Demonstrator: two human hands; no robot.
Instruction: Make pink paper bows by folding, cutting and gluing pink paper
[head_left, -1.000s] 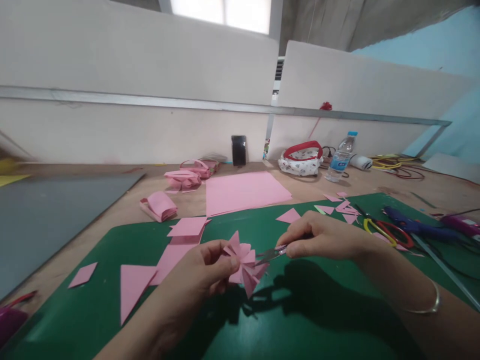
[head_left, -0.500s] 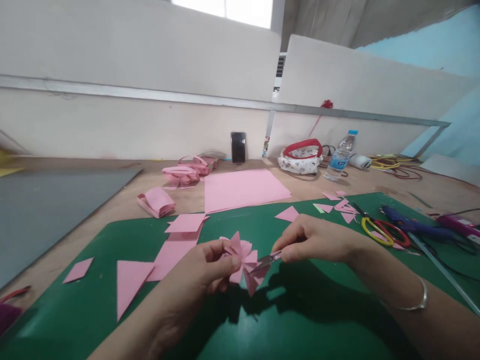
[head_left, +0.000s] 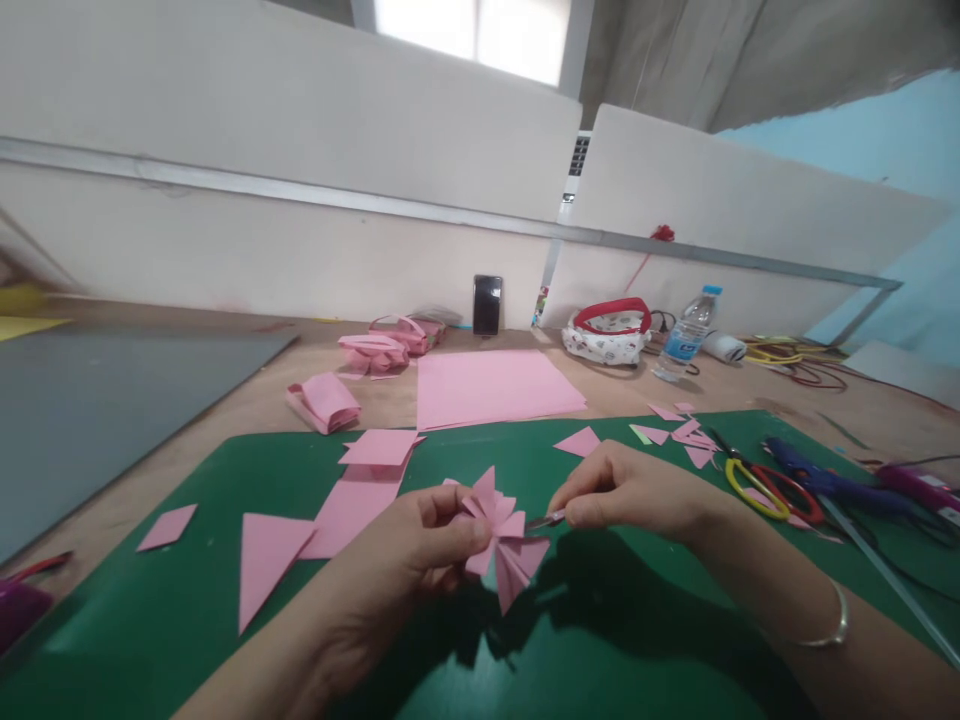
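Observation:
Between the thumb and fingers of my left hand [head_left: 431,540] is a pink folded-paper flower [head_left: 506,545], its pointed petals fanning out to the right and downward. My right hand [head_left: 619,490] pinches a slim, pointed metal tool [head_left: 546,521] with a pinkish handle; whether it is tweezers or a small blade I cannot tell. The tool's tip lies at the flower's right side, partly hidden behind or among the petals. Both hands are above a green cutting mat [head_left: 592,650], casting shadows on it. Left of my left hand lie a pink paper triangle [head_left: 268,562] and a longer pink strip [head_left: 352,510].
Pink sheets [head_left: 495,385] lie behind the mat, near folded pink pieces [head_left: 326,402]. To the right are paper scraps [head_left: 694,435], scissors [head_left: 754,490] and a blue glue gun [head_left: 840,475]. A phone [head_left: 487,305], pouch [head_left: 607,335] and water bottle [head_left: 686,335] stand at the back.
The metal tool has drawn back and up from the lower petals to the flower's right edge. The flower has turned slightly, its lower petals spread wider. The camera view has shifted a little.

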